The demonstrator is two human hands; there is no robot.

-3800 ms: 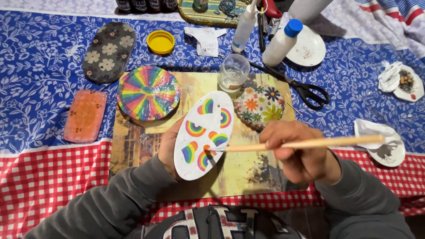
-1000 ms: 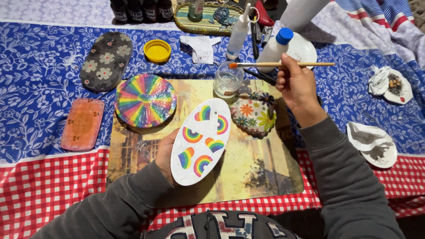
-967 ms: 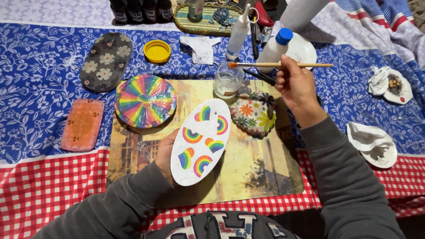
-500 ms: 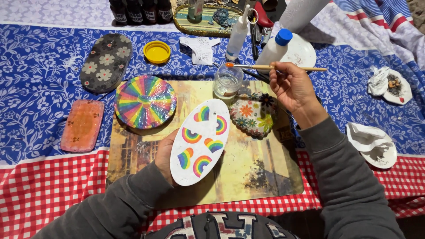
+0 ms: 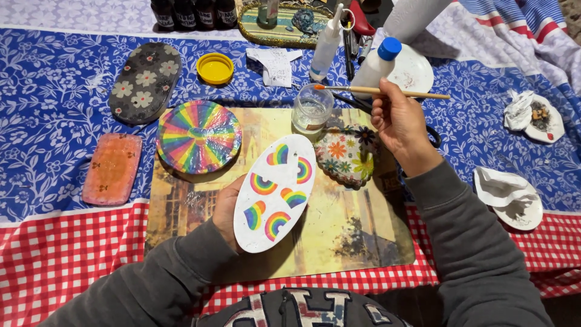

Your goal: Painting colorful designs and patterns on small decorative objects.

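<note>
right now the left hand (image 5: 225, 209) cups the white oval plaque (image 5: 276, 192) with rainbow stickers from beneath, fingers curled round its edge, at about 6 o'clock on the yellow picture mat (image 5: 339, 233). the right hand (image 5: 399, 121) is closed in a pinch on a thin wooden brush (image 5: 381, 91), held level, its orange tip over the rim of the small glass jar (image 5: 311, 109) at 12 o'clock from the plaque. to load the brush well, i'd judge it best to dip only the bristles, wipe the excess on the rim, and keep the plaque tilted steady. round the mat on the surface: a rainbow disc (image 5: 198, 137) at 10 o'clock, a flowered piece (image 5: 347, 155) at 2 o'clock, a yellow lid (image 5: 215, 68), two white bottles, scissors mostly hidden by the hand. a blue floral cloth (image 5: 54, 109) overlies red check (image 5: 66, 254); of the room nothing shows.
</note>
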